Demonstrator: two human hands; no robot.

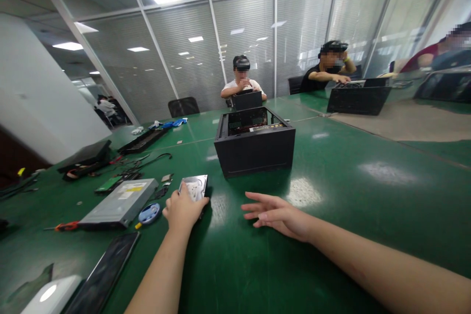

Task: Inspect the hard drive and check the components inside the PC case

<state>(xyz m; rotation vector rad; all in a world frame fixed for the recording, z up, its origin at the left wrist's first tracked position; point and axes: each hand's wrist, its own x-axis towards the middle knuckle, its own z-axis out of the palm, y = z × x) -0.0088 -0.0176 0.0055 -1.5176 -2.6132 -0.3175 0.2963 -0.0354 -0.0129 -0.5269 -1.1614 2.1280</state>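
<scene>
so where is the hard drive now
In the head view, the hard drive is left of centre, held by the left hand, between the round blue object on its left and the black computer case farther back, right.

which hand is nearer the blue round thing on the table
Left. The left hand, gripping the hard drive, is just to the right of the blue round thing. The right hand is much farther right, on the near side of the black case.
</scene>
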